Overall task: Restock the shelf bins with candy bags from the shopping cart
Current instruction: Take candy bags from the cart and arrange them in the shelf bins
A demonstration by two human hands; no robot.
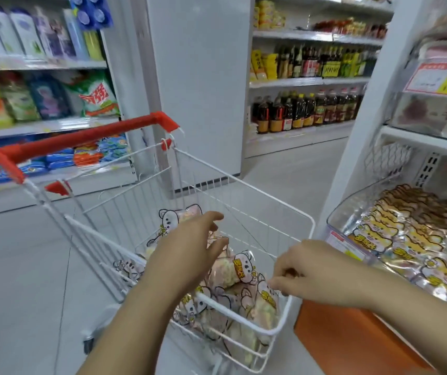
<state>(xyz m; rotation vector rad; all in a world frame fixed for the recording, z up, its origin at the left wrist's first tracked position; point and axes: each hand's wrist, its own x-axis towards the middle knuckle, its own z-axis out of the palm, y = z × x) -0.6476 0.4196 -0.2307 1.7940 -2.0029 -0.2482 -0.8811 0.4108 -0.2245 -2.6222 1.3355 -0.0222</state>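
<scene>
A white wire shopping cart (244,318) with a red handle (81,138) stands on the pale floor (22,266) of a shop aisle, its handle at the far left and its front end near the person. In the cart lies a heap of candy bags (244,269), pink and clear, printed with cartoon animals and yellow lettering.

The left hand (187,255) reaches into the cart from the near side, palm down. Its fingers are stretched forward and loosely spread just above the heap, and it holds nothing. The right hand (317,274) is over the near right corner of the cart, knuckles up and fingers curled inward. Its fingertips (275,282) come together right at the top edge of one bag by the cart's rim; I cannot tell whether they pinch that bag or only touch it.

Just right of the cart, a clear shelf bin (336,212) on a low white shelf holds rows of shiny candy bags with yellow print (406,239). A price label (344,244) is fixed to the bin's front, and below the shelf is an orange base (338,334).

Farther off stand a white pillar (200,90), shelves of dark bottles (306,109) to its right, and shelves of detergent bags (95,96) to the left.
</scene>
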